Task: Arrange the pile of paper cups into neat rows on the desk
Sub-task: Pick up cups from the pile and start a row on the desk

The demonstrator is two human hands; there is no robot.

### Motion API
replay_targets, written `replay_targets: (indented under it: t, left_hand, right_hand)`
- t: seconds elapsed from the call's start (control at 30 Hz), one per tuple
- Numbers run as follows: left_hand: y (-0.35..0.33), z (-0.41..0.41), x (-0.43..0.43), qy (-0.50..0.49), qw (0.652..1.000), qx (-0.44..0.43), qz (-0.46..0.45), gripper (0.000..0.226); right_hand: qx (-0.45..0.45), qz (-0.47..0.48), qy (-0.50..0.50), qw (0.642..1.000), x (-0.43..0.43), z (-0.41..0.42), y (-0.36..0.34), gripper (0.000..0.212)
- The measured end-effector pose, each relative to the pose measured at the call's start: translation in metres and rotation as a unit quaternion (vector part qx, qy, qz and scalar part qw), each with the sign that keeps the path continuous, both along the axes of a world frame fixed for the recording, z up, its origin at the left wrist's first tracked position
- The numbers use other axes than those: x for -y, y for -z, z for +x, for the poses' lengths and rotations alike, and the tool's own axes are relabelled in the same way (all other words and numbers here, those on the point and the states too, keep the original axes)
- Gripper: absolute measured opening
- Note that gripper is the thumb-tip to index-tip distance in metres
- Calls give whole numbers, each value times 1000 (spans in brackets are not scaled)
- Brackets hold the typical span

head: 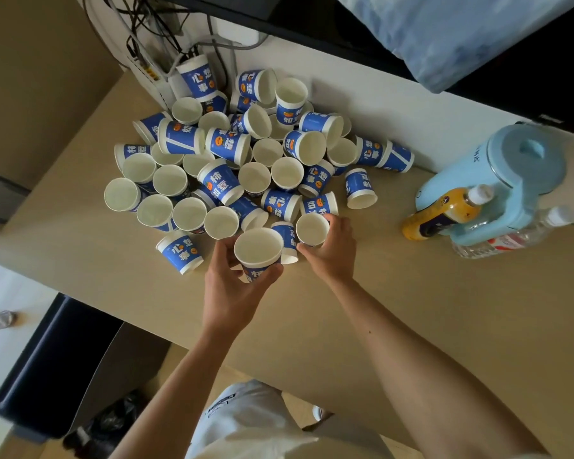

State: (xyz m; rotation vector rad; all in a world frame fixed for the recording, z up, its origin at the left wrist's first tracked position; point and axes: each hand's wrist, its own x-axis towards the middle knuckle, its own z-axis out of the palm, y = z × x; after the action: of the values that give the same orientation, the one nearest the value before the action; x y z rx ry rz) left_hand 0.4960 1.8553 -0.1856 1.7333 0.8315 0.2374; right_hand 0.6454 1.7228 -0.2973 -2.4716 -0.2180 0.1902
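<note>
A loose pile of several blue-and-white paper cups [232, 150] covers the far middle of the beige desk [411, 326]; some stand upright, some lie on their sides. My left hand [229, 286] grips one upright cup [258, 250] at the pile's near edge, fingers curled round its wall. Just to the right, my right hand [332, 250] holds a second upright cup [312, 229], thumb and fingers wrapped round it. A fallen cup [289, 241] lies between the two held cups. Another cup [180, 250] lies on its side to the left of my left hand.
A light blue kettle [504, 180] stands at the desk's right, with a yellow bottle [444, 213] and a clear water bottle [511, 238] lying against it. Cables and a white power strip [153, 74] sit behind the pile. A dark chair [57, 366] is left of the desk.
</note>
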Motion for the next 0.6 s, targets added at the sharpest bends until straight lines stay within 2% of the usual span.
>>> replay_targets:
  t: [0.13, 0.23, 0.3, 0.6]
  left_hand:
    - [1, 4, 10, 16, 1000, 11, 4, 61]
    - [-1, 16, 32, 48, 999, 18, -2, 59]
    - [-2, 25, 49, 69, 997, 23, -10, 61]
    - [-14, 69, 192, 184, 980, 66, -27, 59]
  right_hand:
    - [-10, 72, 66, 995, 13, -12, -10, 75]
    - [-27, 189, 149, 970, 49, -25, -30, 66]
    - [-21, 235, 187, 954, 76, -37, -42, 63]
    - [59, 300, 338, 890, 248, -66, -70, 65]
